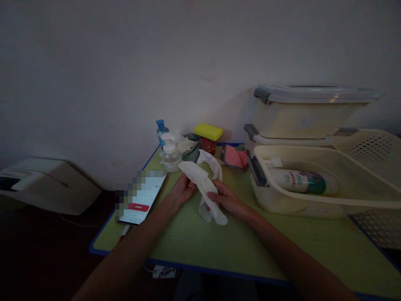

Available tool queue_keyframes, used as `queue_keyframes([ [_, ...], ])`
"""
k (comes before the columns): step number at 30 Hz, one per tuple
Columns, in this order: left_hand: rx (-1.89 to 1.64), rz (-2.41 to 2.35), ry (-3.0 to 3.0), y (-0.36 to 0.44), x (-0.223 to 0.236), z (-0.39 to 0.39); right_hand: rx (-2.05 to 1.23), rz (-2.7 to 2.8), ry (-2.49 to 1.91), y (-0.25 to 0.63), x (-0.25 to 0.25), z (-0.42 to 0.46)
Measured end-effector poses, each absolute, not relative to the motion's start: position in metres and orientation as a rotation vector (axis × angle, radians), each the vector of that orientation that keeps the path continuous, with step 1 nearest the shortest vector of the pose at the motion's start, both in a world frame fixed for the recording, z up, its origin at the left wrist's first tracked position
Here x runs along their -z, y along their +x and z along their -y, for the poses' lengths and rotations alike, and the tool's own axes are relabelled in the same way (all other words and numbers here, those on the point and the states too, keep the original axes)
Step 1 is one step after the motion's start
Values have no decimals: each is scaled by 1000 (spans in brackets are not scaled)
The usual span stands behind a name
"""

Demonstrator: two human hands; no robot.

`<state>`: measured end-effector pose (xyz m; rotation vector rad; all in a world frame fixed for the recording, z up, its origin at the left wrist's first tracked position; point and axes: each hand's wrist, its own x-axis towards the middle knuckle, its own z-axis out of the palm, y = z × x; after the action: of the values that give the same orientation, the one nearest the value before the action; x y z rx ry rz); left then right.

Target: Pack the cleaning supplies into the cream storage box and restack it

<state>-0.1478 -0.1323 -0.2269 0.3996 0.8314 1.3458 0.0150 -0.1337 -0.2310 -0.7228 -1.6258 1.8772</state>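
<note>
We've got a limp white cloth point(205, 184) up in both hands, just over the green table point(194, 246), toward the middle. Our left hand point(183, 190) has its fingers closed in on the cloth's left side, and our right hand point(227, 200) is pinching it lower down, thumb on top, with the loose end hanging below the fingers. Right behind it there's another white cloth point(211, 161) lying crumpled on the table.

Off to our left is a lit-up tablet point(144, 198), with a clear pump bottle point(171, 159) and a blue-capped bottle point(161, 133) behind it. Further along the back we've got a dark fabric pouch point(191, 148) with pale stuff poking out, then a yellow sponge point(208, 131) sitting on a red woven basket point(208, 145), and a bunched-up red cloth point(234, 158) beside that. Over on the right, an open cream bin point(300, 209) has a white-and-green bottle point(299, 181) lying on its side in it, and a lidded box point(307, 119) stands behind, stacked on another one.
</note>
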Motion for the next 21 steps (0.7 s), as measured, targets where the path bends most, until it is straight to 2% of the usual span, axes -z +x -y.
queue_keyframes([
  [6,-1374,-793,229,-147,213,137,-1862,1670,-717,16,229,129],
  [15,-1171,-883,517,-138,218,144,-1906,1162,-690,22,216,136],
  [21,-1168,-845,624,-138,222,146,-1883,1064,-659,30,209,132],
])
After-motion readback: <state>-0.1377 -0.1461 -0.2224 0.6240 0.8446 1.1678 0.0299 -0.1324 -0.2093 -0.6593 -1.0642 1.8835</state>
